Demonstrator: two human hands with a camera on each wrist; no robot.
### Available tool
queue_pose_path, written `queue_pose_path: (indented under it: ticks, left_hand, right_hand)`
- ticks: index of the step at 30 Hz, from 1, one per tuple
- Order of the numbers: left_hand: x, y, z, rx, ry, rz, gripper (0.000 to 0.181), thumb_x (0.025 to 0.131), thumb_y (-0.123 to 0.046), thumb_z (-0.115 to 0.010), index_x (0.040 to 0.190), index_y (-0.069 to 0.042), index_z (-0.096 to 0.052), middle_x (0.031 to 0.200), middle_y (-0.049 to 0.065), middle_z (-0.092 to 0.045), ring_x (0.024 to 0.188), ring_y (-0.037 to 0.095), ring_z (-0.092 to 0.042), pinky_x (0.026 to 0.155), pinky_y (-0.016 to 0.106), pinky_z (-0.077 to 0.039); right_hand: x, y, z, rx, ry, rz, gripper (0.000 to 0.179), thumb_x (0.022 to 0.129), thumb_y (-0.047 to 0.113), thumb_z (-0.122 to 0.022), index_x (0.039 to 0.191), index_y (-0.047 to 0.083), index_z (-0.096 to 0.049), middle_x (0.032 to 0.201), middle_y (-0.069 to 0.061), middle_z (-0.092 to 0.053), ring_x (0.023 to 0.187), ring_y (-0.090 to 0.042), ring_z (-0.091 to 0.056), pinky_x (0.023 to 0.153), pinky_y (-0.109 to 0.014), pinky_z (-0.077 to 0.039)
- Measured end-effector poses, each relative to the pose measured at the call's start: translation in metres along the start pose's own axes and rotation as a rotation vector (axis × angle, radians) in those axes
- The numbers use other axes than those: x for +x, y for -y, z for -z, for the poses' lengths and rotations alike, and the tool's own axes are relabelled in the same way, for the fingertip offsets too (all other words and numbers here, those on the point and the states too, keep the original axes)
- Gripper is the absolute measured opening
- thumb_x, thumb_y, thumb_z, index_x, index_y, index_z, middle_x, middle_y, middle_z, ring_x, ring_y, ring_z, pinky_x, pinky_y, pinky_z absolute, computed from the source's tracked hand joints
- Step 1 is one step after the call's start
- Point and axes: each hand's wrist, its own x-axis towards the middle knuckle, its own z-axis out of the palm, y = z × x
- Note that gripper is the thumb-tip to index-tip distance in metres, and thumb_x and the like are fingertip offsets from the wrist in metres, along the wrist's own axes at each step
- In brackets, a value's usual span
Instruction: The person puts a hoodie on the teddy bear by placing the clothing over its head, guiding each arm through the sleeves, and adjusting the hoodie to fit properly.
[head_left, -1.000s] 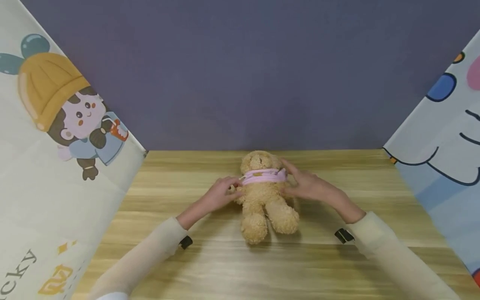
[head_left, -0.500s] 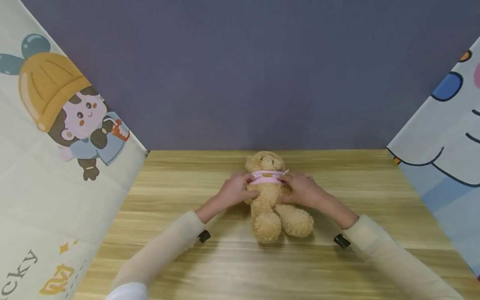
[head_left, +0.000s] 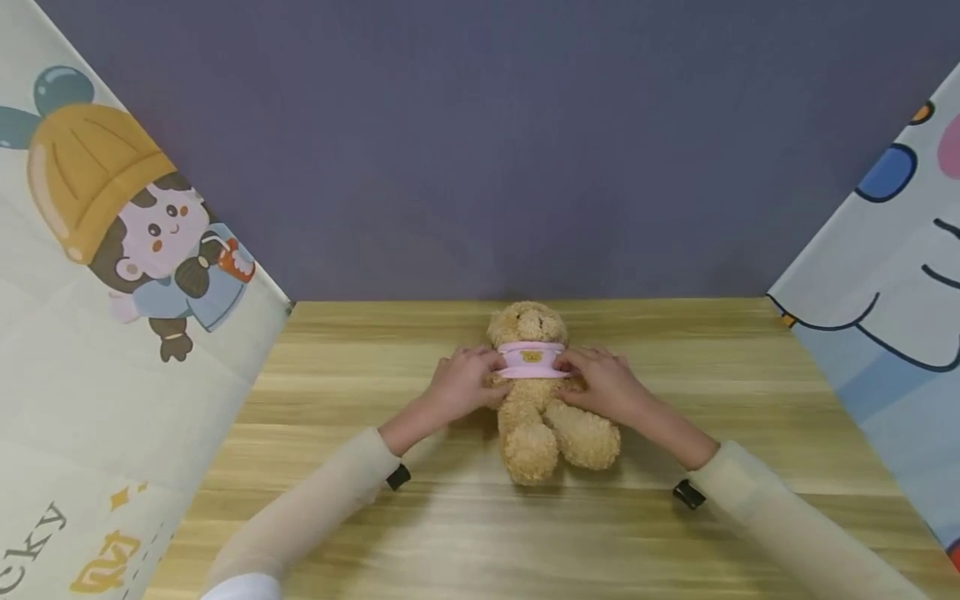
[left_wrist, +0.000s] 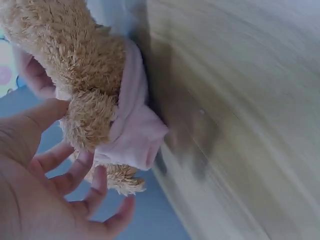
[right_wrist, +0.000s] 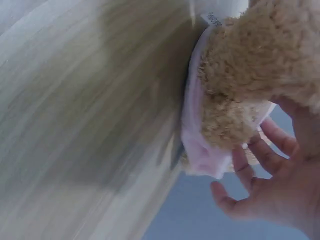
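A light-brown plush teddy bear [head_left: 528, 402] lies on its back at the far middle of the table, head away from me. A small pink shirt [head_left: 534, 371] with a yellow patch covers its chest. My left hand [head_left: 461, 385] pinches the shirt at its left side, thumb against the bear's arm in the left wrist view. On the other side my right hand [head_left: 609, 385] pinches the shirt's right edge. Its fingers curl beside the bear's other arm [right_wrist: 227, 122] in the right wrist view. Part of the shirt's sides is hidden by my fingers.
The wood-grain table [head_left: 480, 542] meets a dark grey-blue panel [head_left: 480, 150] right behind the bear's head. Printed cartoon panels flank it, a white one [head_left: 60, 350] on the left and a blue-and-white one [head_left: 885, 333] on the right.
Both hands have closed in on the bear's sides. The bear has shifted slightly right. Its shirt, bunched before, is now drawn down and flatter, with the yellow patch showing more fully.
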Motion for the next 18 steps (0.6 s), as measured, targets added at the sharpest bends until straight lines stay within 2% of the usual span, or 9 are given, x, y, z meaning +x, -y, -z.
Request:
queue_pose_path:
  ticks: [3,6,8,10,12,14,16,18]
  left_hand:
    - [0.002,-0.001,-0.008,0.094,-0.002,-0.045,0.018,0.087,-0.034,-0.078,0.093,-0.02,-0.07,0.097,-0.005,-0.069,0.09,0.022,-0.06,0.078,0.048,-0.047]
    - [0.005,-0.005,-0.016,0.248,-0.083,-0.122,0.015,0.09,-0.035,-0.075,0.093,-0.021,-0.071,0.099,-0.006,-0.073,0.093,0.021,-0.063,0.082,0.049,-0.047]
    - [0.007,-0.007,-0.016,0.298,-0.131,-0.138,0.016,0.092,-0.038,-0.074,0.098,-0.023,-0.072,0.103,-0.007,-0.074,0.096,0.021,-0.063,0.083,0.048,-0.048]
    - [0.007,-0.008,-0.01,0.272,-0.135,-0.1,0.021,0.092,-0.04,-0.074,0.102,-0.023,-0.07,0.102,-0.006,-0.073,0.094,0.022,-0.062,0.083,0.048,-0.048]
    - [0.004,-0.007,-0.004,0.182,-0.084,-0.032,0.023,0.091,-0.042,-0.075,0.098,-0.021,-0.067,0.094,-0.005,-0.07,0.089,0.023,-0.06,0.08,0.048,-0.048]
    - [0.0,-0.006,-0.001,0.11,-0.027,0.021,0.025,0.09,-0.041,-0.076,0.093,-0.019,-0.064,0.087,-0.004,-0.066,0.085,0.022,-0.059,0.077,0.047,-0.048]
    - [-0.001,-0.007,-0.002,0.123,-0.001,0.027,0.025,0.091,-0.039,-0.074,0.089,-0.017,-0.063,0.085,-0.002,-0.066,0.083,0.024,-0.06,0.076,0.046,-0.048]
    - [0.002,-0.008,-0.008,0.204,-0.029,-0.016,0.024,0.093,-0.036,-0.071,0.089,-0.014,-0.064,0.087,0.001,-0.069,0.084,0.025,-0.063,0.078,0.046,-0.049]
  right_hand:
    - [0.002,0.0,-0.004,-0.023,-0.012,0.062,0.025,0.08,0.021,-0.086,0.093,0.017,-0.066,0.083,0.005,-0.066,0.082,-0.02,-0.056,0.076,-0.051,-0.045]
    - [0.005,-0.002,-0.005,-0.091,-0.047,0.129,0.029,0.078,0.02,-0.087,0.08,0.018,-0.059,0.069,0.009,-0.055,0.071,-0.015,-0.05,0.075,-0.051,-0.048]
    - [0.005,-0.004,-0.002,-0.119,-0.07,0.139,0.029,0.077,0.022,-0.089,0.078,0.019,-0.06,0.069,0.009,-0.057,0.07,-0.015,-0.052,0.079,-0.054,-0.05]
    - [0.005,-0.006,0.002,-0.129,-0.083,0.132,0.027,0.077,0.022,-0.089,0.08,0.02,-0.062,0.073,0.008,-0.061,0.072,-0.015,-0.055,0.083,-0.058,-0.05]
    - [0.003,-0.008,0.005,-0.118,-0.065,0.12,0.025,0.078,0.019,-0.087,0.081,0.02,-0.063,0.074,0.007,-0.061,0.069,-0.015,-0.054,0.079,-0.056,-0.05]
    - [0.001,-0.008,0.004,-0.114,-0.029,0.13,0.027,0.078,0.015,-0.085,0.079,0.02,-0.058,0.07,0.009,-0.055,0.066,-0.013,-0.049,0.072,-0.049,-0.048]
    - [0.0,-0.007,-0.001,-0.12,-0.02,0.164,0.032,0.078,0.012,-0.081,0.075,0.02,-0.051,0.066,0.009,-0.047,0.062,-0.012,-0.043,0.066,-0.043,-0.043]
    - [0.001,-0.006,-0.007,-0.13,-0.038,0.198,0.036,0.078,0.01,-0.08,0.073,0.019,-0.045,0.064,0.009,-0.04,0.061,-0.011,-0.039,0.063,-0.039,-0.039]
